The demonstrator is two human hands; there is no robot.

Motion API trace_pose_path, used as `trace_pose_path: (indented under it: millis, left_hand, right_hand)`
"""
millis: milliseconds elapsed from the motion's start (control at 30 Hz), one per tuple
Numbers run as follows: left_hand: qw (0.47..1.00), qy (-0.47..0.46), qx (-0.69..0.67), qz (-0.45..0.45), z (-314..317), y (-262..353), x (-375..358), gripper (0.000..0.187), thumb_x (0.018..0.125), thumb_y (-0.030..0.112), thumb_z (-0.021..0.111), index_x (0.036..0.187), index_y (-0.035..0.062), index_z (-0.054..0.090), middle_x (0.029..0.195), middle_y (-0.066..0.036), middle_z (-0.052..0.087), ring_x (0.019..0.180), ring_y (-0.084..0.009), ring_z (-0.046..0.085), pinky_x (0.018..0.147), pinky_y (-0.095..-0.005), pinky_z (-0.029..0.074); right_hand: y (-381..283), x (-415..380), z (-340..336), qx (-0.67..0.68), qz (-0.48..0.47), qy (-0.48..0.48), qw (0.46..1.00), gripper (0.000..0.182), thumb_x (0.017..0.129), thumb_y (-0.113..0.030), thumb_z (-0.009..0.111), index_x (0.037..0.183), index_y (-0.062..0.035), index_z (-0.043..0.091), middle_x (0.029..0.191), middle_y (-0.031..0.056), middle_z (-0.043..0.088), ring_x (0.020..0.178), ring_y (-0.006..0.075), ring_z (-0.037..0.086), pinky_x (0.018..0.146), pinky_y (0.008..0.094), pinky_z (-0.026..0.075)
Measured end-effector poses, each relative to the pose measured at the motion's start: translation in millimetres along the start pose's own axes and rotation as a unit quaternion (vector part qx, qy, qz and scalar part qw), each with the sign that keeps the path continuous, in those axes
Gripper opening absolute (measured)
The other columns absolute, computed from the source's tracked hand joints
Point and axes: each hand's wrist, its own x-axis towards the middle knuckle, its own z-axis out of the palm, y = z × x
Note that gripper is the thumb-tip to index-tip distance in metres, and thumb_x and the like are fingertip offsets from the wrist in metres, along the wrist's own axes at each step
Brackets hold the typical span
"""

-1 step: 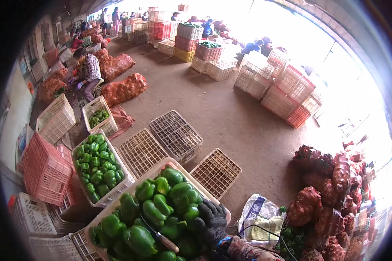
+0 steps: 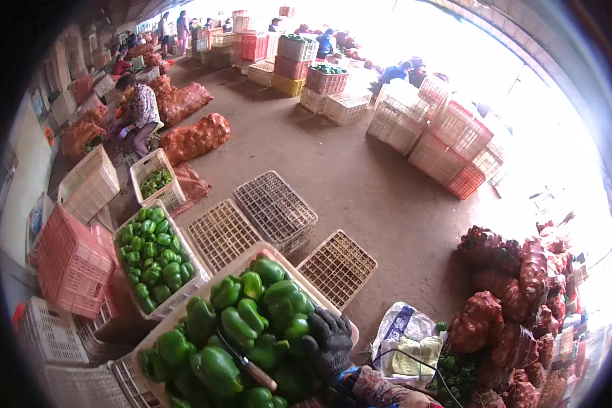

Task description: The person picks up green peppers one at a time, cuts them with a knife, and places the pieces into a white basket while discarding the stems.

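Note:
My right hand (image 2: 330, 341), in a dark grey knitted glove, rests at the right rim of a pale plastic crate (image 2: 177, 318) heaped with large green bell peppers (image 2: 216, 370). Its fingers are stretched out and apart, lying along the peppers' edge, with nothing gripped. A knife (image 2: 258, 374) with a brown wooden handle lies on top of the peppers, left of the hand, its blade pointing away from me. My left hand is out of view.
A second crate (image 2: 198, 277) of green peppers stands just beyond on the left. Upturned crates (image 2: 338, 268) sit ahead. Red mesh sacks (image 2: 479, 319) and a white bag (image 2: 394, 326) lie to the right. A seated person (image 2: 143, 112) works at far left; stacked crates (image 2: 449, 146) stand farther off.

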Motion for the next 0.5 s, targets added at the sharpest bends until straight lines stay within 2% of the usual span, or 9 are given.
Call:
trace_pose_path:
  millis: [33, 67, 133, 167, 233, 300, 333, 400, 500]
  left_hand:
    - [1.0, 0.005, 0.006, 0.003, -5.3, -4.3, 7.9, 0.066, 0.091, 0.049, 0.043, 0.143, 0.0104, 0.031, 0.145, -0.019, 0.031, 0.132, -0.0385, 0.03, 0.105, -0.0513, 0.026]
    - [0.989, 0.147, -0.014, 0.013, 16.3, -38.7, 67.1, 0.064, 0.091, 0.046, 0.044, 0.142, 0.0103, 0.031, 0.144, -0.019, 0.031, 0.131, -0.0393, 0.031, 0.105, -0.052, 0.026]
    - [0.968, 0.21, -0.14, 0.001, 32.6, -46.0, 71.9, 0.06, 0.092, 0.041, 0.046, 0.142, 0.0099, 0.032, 0.144, -0.018, 0.032, 0.129, -0.0411, 0.033, 0.105, -0.0534, 0.026]
    - [0.946, 0.285, -0.153, -0.003, 35.3, -29.5, 68.4, 0.062, 0.088, 0.036, 0.054, 0.14, 0.0079, 0.034, 0.143, -0.019, 0.033, 0.127, -0.0402, 0.036, 0.106, -0.0528, 0.027]
    - [0.891, 0.399, 0.007, 0.217, 38.9, -13.2, 88.1, 0.049, 0.09, 0.041, 0.047, 0.125, 0.0073, 0.044, 0.124, -0.017, 0.044, 0.118, -0.0386, 0.042, 0.101, -0.0589, 0.031]
    - [0.761, 0.465, 0.172, 0.418, 39.2, 9.3, 116.0, 0.047, 0.091, 0.047, 0.039, 0.11, 0.0067, 0.054, 0.105, -0.015, 0.055, 0.108, -0.0371, 0.048, 0.096, -0.065, 0.034]
    - [0.804, 0.348, 0.182, 0.446, 31.1, 41.5, 119.7, 0.048, 0.088, 0.043, 0.046, 0.119, 0.0065, 0.047, 0.117, -0.017, 0.048, 0.115, -0.0372, 0.044, 0.099, -0.0597, 0.033]
    - [0.853, 0.094, 0.183, 0.48, 29.7, 112.6, 114.8, 0.069, 0.082, 0.036, 0.061, 0.138, 0.0062, 0.035, 0.14, -0.02, 0.036, 0.127, -0.0375, 0.038, 0.106, -0.0492, 0.03]
    - [0.823, 0.254, 0.161, 0.482, 105.8, 117.0, 134.2, 0.074, 0.076, 0.039, 0.062, 0.136, 0.0054, 0.037, 0.128, -0.02, 0.046, 0.118, -0.0343, 0.046, 0.097, -0.0474, 0.039]
  right_hand:
    - [-6.7, 7.6, 7.8, 0.022, -0.008, 0.009, 1.0, 0.05, 0.078, -0.037, 0.062, 0.119, -0.0095, 0.055, 0.125, 0.0152, 0.053, 0.117, 0.0375, 0.045, 0.104, 0.0556, 0.025]
    - [-26.8, 50.9, 65.5, 0.099, -0.05, 0.11, 0.988, 0.048, 0.078, -0.036, 0.062, 0.118, -0.0093, 0.055, 0.124, 0.0154, 0.053, 0.116, 0.0373, 0.046, 0.104, 0.0554, 0.025]
    - [-28.6, 57.3, 72.3, 0.106, -0.063, 0.135, 0.983, 0.045, 0.079, -0.035, 0.062, 0.116, -0.0091, 0.057, 0.122, 0.0157, 0.054, 0.116, 0.0368, 0.046, 0.103, 0.0551, 0.025]
    - [-26.3, 59.1, 71.8, 0.108, -0.06, 0.15, 0.981, 0.043, 0.078, -0.035, 0.063, 0.113, -0.0095, 0.058, 0.122, 0.0148, 0.054, 0.115, 0.0362, 0.046, 0.103, 0.0545, 0.025]
    - [-29.0, 61.8, 83.4, 0.128, -0.065, 0.161, 0.976, 0.045, 0.075, -0.033, 0.065, 0.112, -0.0083, 0.059, 0.117, 0.0154, 0.057, 0.111, 0.0369, 0.049, 0.1, 0.0532, 0.029]
    - [-25.3, 65.7, 86.6, 0.128, -0.07, 0.156, 0.977, 0.047, 0.073, -0.033, 0.067, 0.112, -0.0092, 0.06, 0.116, 0.0152, 0.058, 0.109, 0.0364, 0.05, 0.099, 0.0521, 0.031]
    - [-23.5, 67.6, 87.6, 0.138, -0.076, 0.16, 0.975, 0.047, 0.072, -0.033, 0.068, 0.112, -0.0096, 0.06, 0.116, 0.015, 0.058, 0.11, 0.0363, 0.05, 0.099, 0.052, 0.031]
    - [-15.7, 68.2, 87.5, 0.149, -0.081, 0.165, 0.972, 0.047, 0.072, -0.033, 0.068, 0.112, -0.0103, 0.061, 0.117, 0.0147, 0.057, 0.11, 0.0362, 0.05, 0.099, 0.0519, 0.031]
    - [0.2, 75.2, 89.9, 0.239, -0.077, 0.156, 0.955, 0.041, 0.075, -0.03, 0.067, 0.111, -0.011, 0.062, 0.118, 0.013, 0.057, 0.111, 0.0359, 0.049, 0.1, 0.0475, 0.032]
